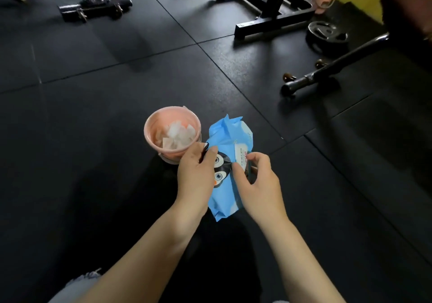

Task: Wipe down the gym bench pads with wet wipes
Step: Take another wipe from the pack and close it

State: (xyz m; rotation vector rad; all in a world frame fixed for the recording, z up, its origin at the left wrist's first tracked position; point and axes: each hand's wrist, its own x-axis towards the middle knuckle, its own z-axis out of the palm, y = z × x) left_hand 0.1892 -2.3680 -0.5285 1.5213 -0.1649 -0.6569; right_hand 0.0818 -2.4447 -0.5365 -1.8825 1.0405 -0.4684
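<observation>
Above the gym's black rubber floor (93, 115), a left hand (195, 178) gripped the soft, crinkly wet-wipe pack (228, 162) while the right hand (257, 183) pinched its white resealable flap (241, 156), likely the best place to open it.

This is a gym. Square black rubber floor mats (117, 87) with visible seams cover the whole ground. At the upper middle of the frame stand black steel equipment frames (264, 1), and at the upper right a round black weight plate (327, 35) lies flat beside a long dark metal bench leg (336, 65).
</observation>
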